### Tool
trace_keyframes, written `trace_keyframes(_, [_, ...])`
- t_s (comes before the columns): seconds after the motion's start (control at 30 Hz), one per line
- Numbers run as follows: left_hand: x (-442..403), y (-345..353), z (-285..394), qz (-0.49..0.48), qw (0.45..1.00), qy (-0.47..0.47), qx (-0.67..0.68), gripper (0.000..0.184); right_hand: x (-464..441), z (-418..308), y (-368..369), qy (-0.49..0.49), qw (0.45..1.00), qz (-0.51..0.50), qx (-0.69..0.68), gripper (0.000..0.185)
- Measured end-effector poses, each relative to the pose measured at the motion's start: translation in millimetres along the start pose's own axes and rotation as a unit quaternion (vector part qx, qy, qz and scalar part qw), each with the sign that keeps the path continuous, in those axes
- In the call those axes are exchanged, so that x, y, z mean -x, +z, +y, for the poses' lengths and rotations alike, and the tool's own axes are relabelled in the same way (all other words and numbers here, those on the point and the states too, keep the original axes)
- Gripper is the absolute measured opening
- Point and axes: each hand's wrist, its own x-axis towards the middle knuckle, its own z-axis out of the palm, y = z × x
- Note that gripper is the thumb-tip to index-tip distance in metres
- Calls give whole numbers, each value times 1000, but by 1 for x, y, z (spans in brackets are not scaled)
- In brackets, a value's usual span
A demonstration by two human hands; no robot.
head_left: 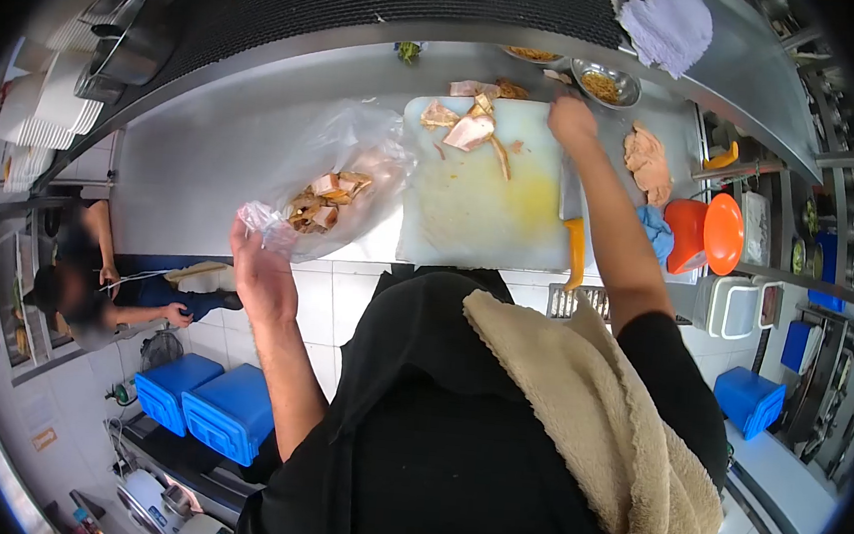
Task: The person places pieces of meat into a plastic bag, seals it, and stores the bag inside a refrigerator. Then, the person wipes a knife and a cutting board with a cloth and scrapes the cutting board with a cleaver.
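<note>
L hand [264, 274], near left, gripped plastic bag [375, 168]; R hand [571, 124] was outstretched by far-right corner of board [481, 216], couldn't tell grip.

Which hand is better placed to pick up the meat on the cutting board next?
Probably the right hand: it is at the cutting board's far right corner, closer to the meat, while the left hand grips the plastic bag.

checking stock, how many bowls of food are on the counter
2. One bowl sits just beyond the right hand; the other bowl is left of it, partly covered by the shelf. More may be hidden underneath.
</note>
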Motion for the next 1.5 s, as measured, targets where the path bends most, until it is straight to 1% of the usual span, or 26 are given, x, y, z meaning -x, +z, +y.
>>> trace_keyframes(0.03, [2,1,0,6,1000,1,-2,49,-37,0,17,-18,998,47,31,32])
trace_keyframes(0.07, [5,1,1,12,1000,5,-4,49,-74,6,50,-37,993,93,61,33])
trace_keyframes(0.1, [8,1,2,19,1000,9,-6,50,-95,5,69,-56,985,139,89,33])
trace_keyframes(0.2, [17,0,2,49,998,20,-16,51,-86,-23,31,-11,992,35,117,35])
trace_keyframes(0.3, [23,-7,0,62,998,18,-19,54,-78,-41,3,51,995,-38,80,37])
trace_keyframes(0.33, [25,-7,-2,65,998,19,-17,56,-82,-41,10,56,997,-18,52,36])
trace_keyframes(0.43, [25,-10,-5,69,997,18,-11,59,-71,-49,8,-28,999,10,27,34])
trace_keyframes(0.53, [21,-11,-4,74,997,18,-21,59,-94,-48,28,-95,995,-33,-18,38])
trace_keyframes(0.63, [17,-6,-1,78,996,16,-29,60,-103,-65,31,-93,984,-112,-103,52])
trace_keyframes(0.73, [13,-4,0,74,997,11,-33,60,-31,-117,-35,-129,977,-116,-127,73])
trace_keyframes(0.83, [15,-5,0,80,996,11,-37,61,-65,-135,-1,-91,977,-159,-104,105])
trace_keyframes(0.93, [17,-8,-3,81,996,12,-32,60,-55,-163,10,-120,990,-76,-25,96])
trace_keyframes(1.03, [22,-10,-2,80,996,15,-24,58,-58,-183,26,-115,992,-56,-21,92])
trace_keyframes(1.13, [26,-10,-2,89,996,12,-16,57,-72,-186,42,-192,979,-41,-60,83])
trace_keyframes(1.23, [28,-12,-3,79,997,13,-18,57,-86,-181,44,-200,970,-90,-107,75])
trace_keyframes(1.33, [30,-12,-2,71,997,15,-21,55,-73,-179,16,-190,956,-103,-200,65])
trace_keyframes(1.37, [30,-12,-2,70,997,15,-20,55,-67,-181,7,-177,943,-94,-266,61])
trace_keyframes(1.43, [28,-11,0,62,998,12,-20,53,-52,-183,-15,-148,904,-80,-393,52])
trace_keyframes(1.5, [26,-13,-1,53,999,5,-10,51,31,-204,-77,-176,847,-77,-495,45])
